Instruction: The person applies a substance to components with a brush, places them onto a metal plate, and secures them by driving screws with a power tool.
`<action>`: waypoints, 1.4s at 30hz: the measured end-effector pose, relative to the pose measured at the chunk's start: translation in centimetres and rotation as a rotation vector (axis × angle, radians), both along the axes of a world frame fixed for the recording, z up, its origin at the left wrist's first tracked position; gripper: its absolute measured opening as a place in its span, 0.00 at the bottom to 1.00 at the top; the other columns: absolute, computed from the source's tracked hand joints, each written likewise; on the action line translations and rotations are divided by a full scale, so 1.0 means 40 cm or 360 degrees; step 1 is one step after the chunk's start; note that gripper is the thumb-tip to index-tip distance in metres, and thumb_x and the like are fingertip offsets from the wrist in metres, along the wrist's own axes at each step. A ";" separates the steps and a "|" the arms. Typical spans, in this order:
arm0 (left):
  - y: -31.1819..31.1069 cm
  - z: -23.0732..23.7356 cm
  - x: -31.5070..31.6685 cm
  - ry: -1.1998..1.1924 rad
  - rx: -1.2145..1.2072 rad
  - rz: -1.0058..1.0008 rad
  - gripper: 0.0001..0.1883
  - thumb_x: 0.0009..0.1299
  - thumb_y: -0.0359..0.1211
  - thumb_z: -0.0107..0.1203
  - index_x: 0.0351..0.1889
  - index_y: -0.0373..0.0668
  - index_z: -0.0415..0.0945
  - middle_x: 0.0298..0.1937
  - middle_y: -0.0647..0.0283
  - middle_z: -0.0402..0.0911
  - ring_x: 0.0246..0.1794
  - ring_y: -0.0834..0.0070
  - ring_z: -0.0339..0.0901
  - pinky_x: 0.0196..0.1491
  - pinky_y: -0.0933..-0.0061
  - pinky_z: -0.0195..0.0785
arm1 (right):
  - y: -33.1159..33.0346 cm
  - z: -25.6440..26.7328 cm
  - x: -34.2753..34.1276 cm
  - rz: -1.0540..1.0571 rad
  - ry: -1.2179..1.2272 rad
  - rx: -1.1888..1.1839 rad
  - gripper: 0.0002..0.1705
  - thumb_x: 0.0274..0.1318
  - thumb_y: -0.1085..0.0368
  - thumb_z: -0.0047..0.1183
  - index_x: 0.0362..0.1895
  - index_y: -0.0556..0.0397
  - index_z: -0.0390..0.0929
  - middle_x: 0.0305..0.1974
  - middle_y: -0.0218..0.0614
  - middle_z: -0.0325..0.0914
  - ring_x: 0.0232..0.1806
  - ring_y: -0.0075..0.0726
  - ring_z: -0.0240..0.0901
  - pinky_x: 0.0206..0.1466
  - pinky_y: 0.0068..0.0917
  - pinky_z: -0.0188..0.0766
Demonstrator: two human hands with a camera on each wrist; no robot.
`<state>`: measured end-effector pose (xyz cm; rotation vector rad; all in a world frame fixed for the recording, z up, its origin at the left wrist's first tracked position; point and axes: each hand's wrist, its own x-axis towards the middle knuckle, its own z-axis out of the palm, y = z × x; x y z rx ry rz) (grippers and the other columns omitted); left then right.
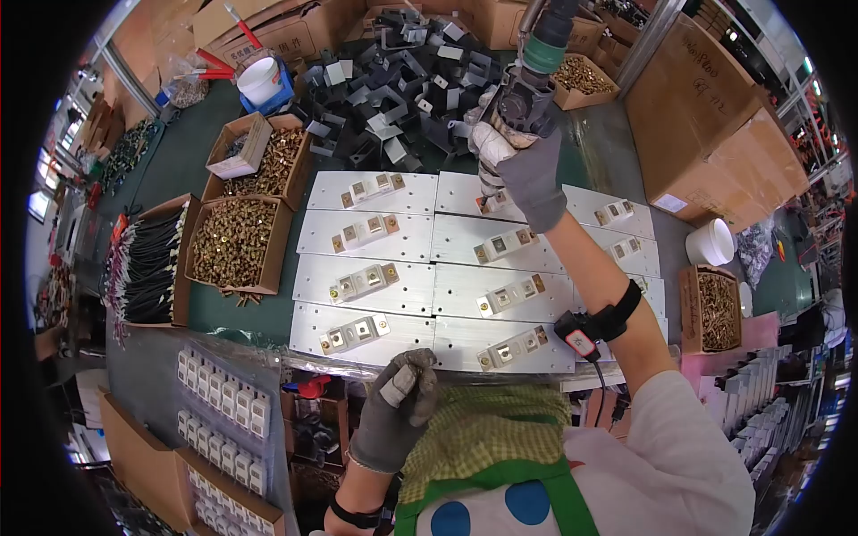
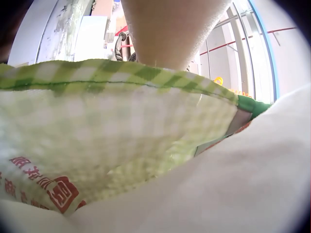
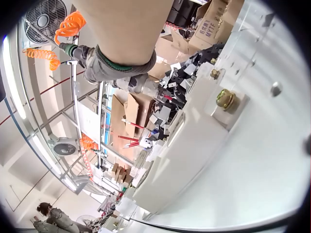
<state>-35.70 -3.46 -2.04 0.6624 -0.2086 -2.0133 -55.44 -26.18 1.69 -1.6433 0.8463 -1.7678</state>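
Note:
My right hand, in a grey glove, grips a power screwdriver with a green collar. The driver points down, its tip at a white terminal block on the back row of aluminium plates. In the right wrist view the gloved hand wraps the tool behind a block with a brass bolt. My left hand, gloved with pale fingertips, hovers at the front edge of the plates, fingers curled; I cannot tell whether it holds something. The left wrist view shows mostly a checked apron, the hand hidden.
Boxes of brass screws and a box of black cables stand at the left. Black brackets pile up at the back. At the right are a large carton, a white tub and another screw box.

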 end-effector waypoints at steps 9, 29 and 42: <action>0.075 0.025 0.014 0.0032 -0.0060 0.0122 0.14 0.65 0.35 0.49 0.46 0.41 0.68 0.30 0.66 0.71 0.18 0.82 0.59 0.21 0.84 0.53 | -0.007 -0.019 -0.011 0.0091 -0.0226 0.0276 0.11 0.44 0.72 0.58 0.36 0.54 0.75 0.30 0.28 0.76 0.30 0.18 0.69 0.34 0.18 0.68; 0.016 0.033 -0.033 0.0373 -0.0096 0.0207 0.14 0.68 0.43 0.47 0.39 0.42 0.69 0.28 0.68 0.70 0.19 0.85 0.59 0.20 0.87 0.53 | 0.388 0.185 0.075 0.1664 -0.0681 0.0468 0.28 0.57 0.60 0.44 0.58 0.56 0.52 0.52 0.47 0.59 0.49 0.36 0.63 0.52 0.30 0.62; -0.044 0.036 0.019 0.0184 -0.0091 0.0173 0.19 0.67 0.51 0.47 0.31 0.44 0.69 0.20 0.71 0.66 0.14 0.85 0.56 0.19 0.86 0.50 | 0.315 0.162 0.149 0.1649 -0.0630 0.0298 0.37 0.41 0.59 0.64 0.54 0.56 0.59 0.45 0.48 0.71 0.40 0.45 0.73 0.37 0.45 0.73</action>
